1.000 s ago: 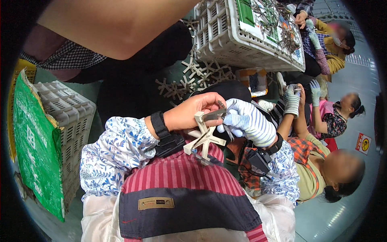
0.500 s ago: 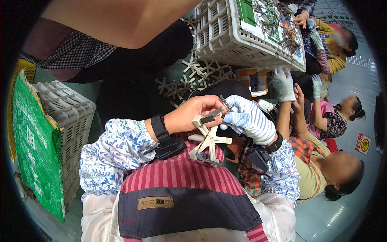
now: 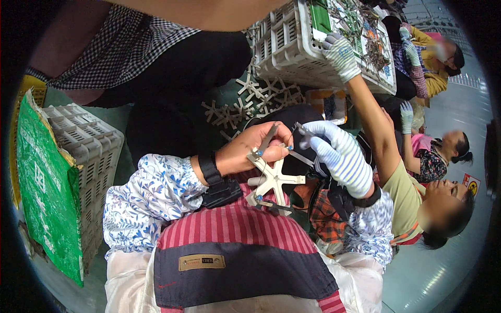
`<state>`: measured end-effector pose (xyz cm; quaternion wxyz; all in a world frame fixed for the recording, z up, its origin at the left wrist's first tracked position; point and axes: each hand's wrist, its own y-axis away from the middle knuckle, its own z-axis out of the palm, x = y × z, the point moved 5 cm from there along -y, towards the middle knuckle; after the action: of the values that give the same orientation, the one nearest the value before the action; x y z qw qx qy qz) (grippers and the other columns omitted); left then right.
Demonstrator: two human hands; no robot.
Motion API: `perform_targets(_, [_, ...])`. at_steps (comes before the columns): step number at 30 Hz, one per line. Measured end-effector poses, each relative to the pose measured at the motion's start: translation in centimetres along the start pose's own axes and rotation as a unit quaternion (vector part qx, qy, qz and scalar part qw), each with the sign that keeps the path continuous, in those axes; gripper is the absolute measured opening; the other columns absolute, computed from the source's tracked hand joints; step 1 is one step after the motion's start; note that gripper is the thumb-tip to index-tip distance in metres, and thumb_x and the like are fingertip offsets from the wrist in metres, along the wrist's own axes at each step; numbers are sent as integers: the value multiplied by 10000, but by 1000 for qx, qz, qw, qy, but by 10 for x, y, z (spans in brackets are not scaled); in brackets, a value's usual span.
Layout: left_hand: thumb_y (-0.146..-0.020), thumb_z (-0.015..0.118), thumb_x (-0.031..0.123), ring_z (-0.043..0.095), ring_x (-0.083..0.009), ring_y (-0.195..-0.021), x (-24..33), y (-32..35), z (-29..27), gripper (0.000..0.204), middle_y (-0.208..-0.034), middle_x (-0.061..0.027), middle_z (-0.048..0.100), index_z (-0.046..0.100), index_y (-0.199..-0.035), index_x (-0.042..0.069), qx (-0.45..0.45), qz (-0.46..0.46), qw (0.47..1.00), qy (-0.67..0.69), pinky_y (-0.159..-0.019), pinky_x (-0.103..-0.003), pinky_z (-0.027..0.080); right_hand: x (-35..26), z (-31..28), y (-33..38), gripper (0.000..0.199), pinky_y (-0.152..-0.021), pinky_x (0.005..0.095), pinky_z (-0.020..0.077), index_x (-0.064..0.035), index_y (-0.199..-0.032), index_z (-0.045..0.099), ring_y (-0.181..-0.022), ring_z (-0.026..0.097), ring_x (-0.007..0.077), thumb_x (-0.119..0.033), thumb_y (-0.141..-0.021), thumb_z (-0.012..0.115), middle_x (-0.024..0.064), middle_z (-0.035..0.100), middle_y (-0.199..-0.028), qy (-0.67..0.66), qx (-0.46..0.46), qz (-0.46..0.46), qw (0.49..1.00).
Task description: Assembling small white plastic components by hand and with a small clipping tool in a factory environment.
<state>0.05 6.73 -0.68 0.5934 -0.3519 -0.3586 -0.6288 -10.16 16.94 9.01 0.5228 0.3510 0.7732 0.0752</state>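
Frame (image 3: 273,180), star-shaped, just below left grip (image 3: 244,150), right hand (image 3: 345,159) beside

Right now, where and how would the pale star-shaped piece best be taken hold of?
The pale star-shaped piece is probably best pinched by its arm pointing right, coming from the picture's right: that arm is slim and juts out clear, whereas grey strips reach from its left-hand arms and the left hand is at its upper side.
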Motion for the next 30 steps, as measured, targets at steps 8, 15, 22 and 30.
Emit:
perform_targets(8, [-844, 572, 151, 492, -51, -654, 11, -1, 0, 137, -746, 24, 520, 550, -928, 45, 15, 27, 999, -3, -594, -215, 418, -57, 11, 27, 434, -554, 360, 435, -21, -1096, 557, -707, 566, 233, -170, -689, 568, 78, 568, -838, 603, 2, -272, 750])
perform_targets(15, [-841, 573, 128, 494, -54, -656, 6, 0, -2, 115, -750, 24, 520, 552, -925, 52, 13, -14, 1000, 19, -605, -214, 417, -64, 18, 29, 398, -466, 324, 394, 13, -1081, 546, -654, 549, 176, -195, -743, 538, 48, 523, -761, 672, 6, -278, 686])
perform_targets(22, [-837, 601, 106, 476, -30, -667, 14, 3, -4, 137, -743, 34, 516, 553, -942, 33, 36, 1, 999, -21, -598, -199, 407, -65, 26, 27, 366, -463, 291, 414, 26, -1051, 562, -633, 551, 161, -167, -741, 533, 49, 541, -745, 702, 16, -303, 644])
perform_targets(30, [-825, 628, 47, 478, -13, -641, -8, -1, -8, 169, -731, 53, 496, 547, -973, 37, 34, -32, 998, 31, -562, -176, 421, -62, 31, 23, 375, -485, 300, 448, 56, -1051, 553, -653, 581, 187, -153, -740, 541, 102, 589, -787, 720, -22, -286, 632])
